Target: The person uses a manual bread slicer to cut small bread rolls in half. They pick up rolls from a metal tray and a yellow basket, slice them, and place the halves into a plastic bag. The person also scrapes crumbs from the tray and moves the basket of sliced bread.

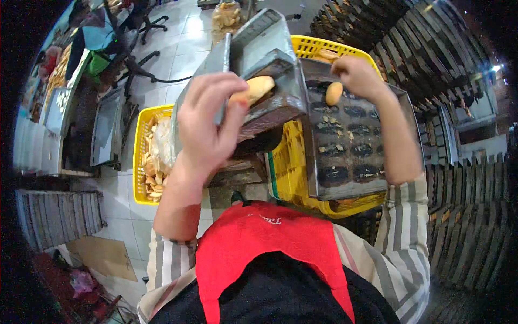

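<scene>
My left hand (214, 115) has its thumb and fingers around the near end of an oval piece of bread (259, 88), over a grey metal slicing machine (279, 93). To the right, my right hand (358, 75) is over the far part of a dark metal baking tray (352, 137) with oval hollows, its fingers curled; whether it grips anything is unclear. Another small bread roll (334, 94) lies just below its fingertips. Crumbs stick in several hollows. The tray rests on a yellow plastic crate (352, 211), and more bread shows at the crate's far end.
At the left, a yellow plastic basket (138, 162) holds many bread pieces and a clear plastic bag (162, 137). A bag of bread (226, 19) stands beyond the machine. Stacked trays (421, 52) line the right side. Black-legged stands (141, 67) are at the upper left.
</scene>
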### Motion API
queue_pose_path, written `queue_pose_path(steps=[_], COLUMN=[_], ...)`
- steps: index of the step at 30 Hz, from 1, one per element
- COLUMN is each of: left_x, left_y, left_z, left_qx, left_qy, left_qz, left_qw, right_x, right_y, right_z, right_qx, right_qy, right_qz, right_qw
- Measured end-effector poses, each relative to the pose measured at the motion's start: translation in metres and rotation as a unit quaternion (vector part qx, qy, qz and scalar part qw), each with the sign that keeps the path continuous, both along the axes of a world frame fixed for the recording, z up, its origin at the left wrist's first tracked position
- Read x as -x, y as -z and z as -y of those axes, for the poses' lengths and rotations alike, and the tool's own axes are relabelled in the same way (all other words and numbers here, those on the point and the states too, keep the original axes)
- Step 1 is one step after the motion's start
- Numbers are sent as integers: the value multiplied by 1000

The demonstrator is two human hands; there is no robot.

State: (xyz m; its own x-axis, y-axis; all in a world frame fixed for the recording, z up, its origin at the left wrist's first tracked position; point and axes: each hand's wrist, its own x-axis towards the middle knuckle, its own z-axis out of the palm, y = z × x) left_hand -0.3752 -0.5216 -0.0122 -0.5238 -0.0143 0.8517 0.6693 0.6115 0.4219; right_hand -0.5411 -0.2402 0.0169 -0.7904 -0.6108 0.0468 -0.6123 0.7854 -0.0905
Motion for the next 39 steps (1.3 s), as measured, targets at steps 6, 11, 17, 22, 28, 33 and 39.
queue_pose_path(steps=[6, 11, 17, 22, 28, 33, 39], left_x=[-17, 16, 13, 15, -6, 10, 25], left_y=[-2, 11, -3, -49, -27, -16, 16], left_z=[-102, -162, -176, -81, -14, 6, 8], left_qx=[76, 123, 75, -207, -83, -231, -34], left_qy=[279, 111, 220, 95, 4, 194, 109], left_qz=[57, 108, 256, 76, 412, 266, 260], left_qw=[956, 980, 938, 971, 908, 916, 959], right_x=[11, -65, -69, -89, -80, -120, -196], right_y=[85, 10, 21, 85, 75, 41, 14], right_z=[-93, -79, -189, -272, -255, -244, -187], right_qx=[-75, 148, 157, -89, -69, 203, 527], right_qy=[7, -25, 92, 218, 182, 255, 315], right_qz=[-37, 169, 173, 74, 89, 115, 120], right_qw=[997, 974, 968, 969, 977, 938, 780])
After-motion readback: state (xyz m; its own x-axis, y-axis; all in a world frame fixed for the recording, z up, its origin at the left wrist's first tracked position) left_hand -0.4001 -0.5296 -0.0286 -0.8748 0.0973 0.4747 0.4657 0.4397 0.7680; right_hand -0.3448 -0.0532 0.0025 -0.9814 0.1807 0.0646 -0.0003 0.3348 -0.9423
